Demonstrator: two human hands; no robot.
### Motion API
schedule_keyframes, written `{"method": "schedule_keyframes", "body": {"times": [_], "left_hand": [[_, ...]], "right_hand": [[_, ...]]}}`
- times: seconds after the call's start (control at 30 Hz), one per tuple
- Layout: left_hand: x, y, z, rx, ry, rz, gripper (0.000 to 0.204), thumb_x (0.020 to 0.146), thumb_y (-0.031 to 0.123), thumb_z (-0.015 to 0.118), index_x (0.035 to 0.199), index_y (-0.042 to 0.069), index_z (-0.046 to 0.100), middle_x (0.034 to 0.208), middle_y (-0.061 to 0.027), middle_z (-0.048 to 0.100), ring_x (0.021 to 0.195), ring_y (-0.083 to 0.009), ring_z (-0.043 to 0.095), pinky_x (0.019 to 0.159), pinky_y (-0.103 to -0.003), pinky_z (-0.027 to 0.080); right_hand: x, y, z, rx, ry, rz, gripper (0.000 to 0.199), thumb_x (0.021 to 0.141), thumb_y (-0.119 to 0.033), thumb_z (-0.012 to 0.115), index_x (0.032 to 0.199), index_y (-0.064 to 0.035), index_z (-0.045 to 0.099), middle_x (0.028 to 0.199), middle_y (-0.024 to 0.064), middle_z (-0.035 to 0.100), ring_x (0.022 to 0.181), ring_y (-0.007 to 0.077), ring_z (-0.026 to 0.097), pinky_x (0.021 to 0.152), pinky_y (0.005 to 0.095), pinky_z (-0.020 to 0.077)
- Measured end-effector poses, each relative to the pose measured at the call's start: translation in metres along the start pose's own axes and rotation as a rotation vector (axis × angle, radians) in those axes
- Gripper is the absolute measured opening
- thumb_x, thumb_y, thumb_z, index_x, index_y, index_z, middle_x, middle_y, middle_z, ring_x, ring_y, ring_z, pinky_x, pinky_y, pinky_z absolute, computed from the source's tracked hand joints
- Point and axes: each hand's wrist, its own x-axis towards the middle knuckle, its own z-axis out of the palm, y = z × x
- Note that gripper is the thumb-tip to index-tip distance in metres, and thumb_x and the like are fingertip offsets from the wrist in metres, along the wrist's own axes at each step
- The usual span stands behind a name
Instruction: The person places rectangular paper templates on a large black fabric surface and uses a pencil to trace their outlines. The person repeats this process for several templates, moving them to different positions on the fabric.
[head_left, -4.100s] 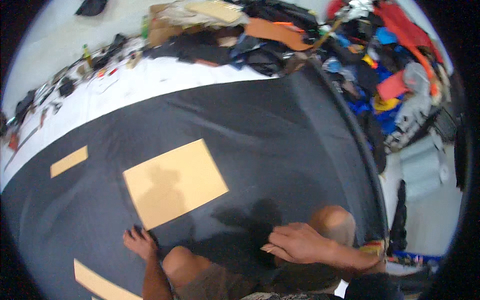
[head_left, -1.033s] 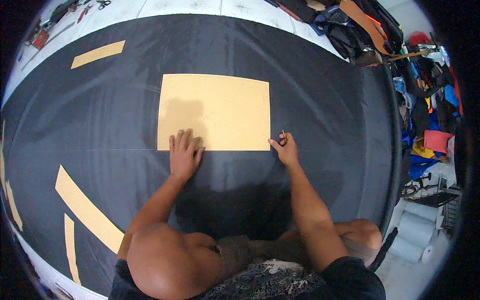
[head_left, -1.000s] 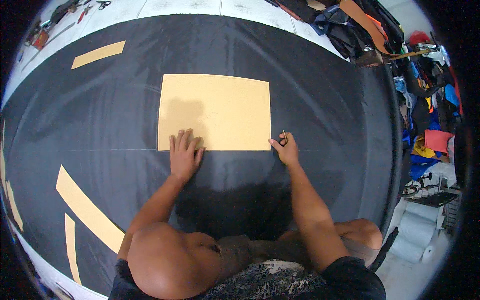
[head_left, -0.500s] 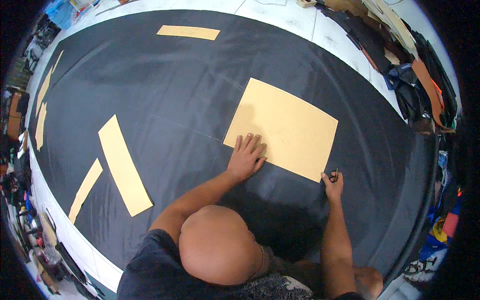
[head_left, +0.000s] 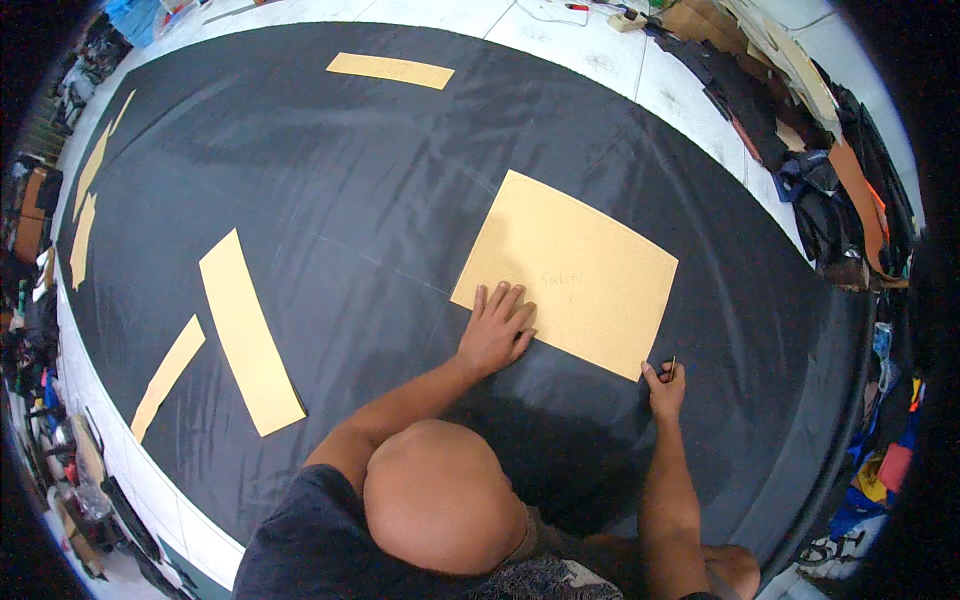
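A large tan cardboard-like panel (head_left: 590, 265) lies flat on a spread of black sheet material (head_left: 390, 180). My left hand (head_left: 494, 332) rests on the panel's near left edge, fingers spread and lying flat, holding nothing. At the near right corner is my right hand (head_left: 664, 387), with its thumb at or close to that corner. Its curled fingers hold a slim pen-like tool (head_left: 673, 366), which points up and away from the panel; its exact kind is too small to make out.
Long tan strips lie on the black sheet: a wide one (head_left: 250, 335) and a narrow one (head_left: 168, 378) at left, another strip (head_left: 390, 70) at the far side. Several thin pieces sit by the left edge. Piled scraps (head_left: 770, 110) border the white floor (head_left: 560, 40) at far right.
The whole view has shifted slightly, so the panel and both hands appear a little lower. Against the panel, both hands keep nearly the same places.
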Motion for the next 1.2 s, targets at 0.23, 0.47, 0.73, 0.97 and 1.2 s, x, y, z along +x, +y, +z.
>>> {"method": "schedule_keyframes", "body": {"times": [0.23,0.47,0.73,0.97,1.2], "left_hand": [[0.0,0.0,0.0,-0.014,0.012,-0.015,0.046,0.096,0.039,0.058,0.135,0.013,0.057,0.15,-0.0156,0.042,0.146,-0.0366,0.031,0.119,-0.064,0.017],[0.004,0.002,-0.001,-0.05,-0.021,-0.021,0.045,0.096,0.037,0.06,0.134,0.012,0.058,0.151,-0.0178,0.042,0.145,-0.0399,0.032,0.119,-0.065,0.016],[-0.002,-0.006,-0.005,-0.051,-0.036,-0.021,0.049,0.096,0.041,0.058,0.137,0.013,0.055,0.152,-0.015,0.04,0.146,-0.0368,0.031,0.12,-0.064,0.016],[0.004,-0.008,0.004,-0.004,-0.02,0.026,0.049,0.093,0.038,0.063,0.134,0.011,0.058,0.149,-0.0192,0.045,0.142,-0.0418,0.036,0.116,-0.067,0.02],[0.003,-0.003,-0.001,-0.004,0.033,-0.009,0.049,0.091,0.036,0.069,0.134,0.014,0.06,0.151,-0.015,0.044,0.144,-0.0386,0.035,0.118,-0.064,0.019]], "right_hand": [[-0.001,-0.007,-0.001,0.011,-0.022,0.052,0.053,0.073,-0.037,0.09,0.097,-0.0061,0.055,0.082,0.0005,0.048,0.073,0.0135,0.045,0.067,0.029,0.0422],[0.002,-0.001,-0.002,0.01,0.002,0.022,0.055,0.071,-0.037,0.091,0.099,-0.0057,0.055,0.081,0.0015,0.05,0.072,0.016,0.048,0.067,0.0319,0.0438],[-0.006,-0.006,0.002,0.008,0.003,0.029,0.053,0.073,-0.036,0.09,0.098,-0.0057,0.056,0.082,0.0004,0.049,0.074,0.0143,0.047,0.068,0.0291,0.0422],[-0.006,-0.002,0.01,0.219,0.032,0.068,0.064,0.076,-0.03,0.09,0.118,0.0024,0.056,0.104,0.0061,0.058,0.094,0.0164,0.055,0.084,0.0317,0.0472],[-0.003,-0.024,-0.006,-0.018,-0.053,0.133,0.064,0.067,-0.047,0.091,0.102,-0.0064,0.056,0.085,0.0016,0.052,0.077,0.0157,0.051,0.071,0.0317,0.0448]]}}
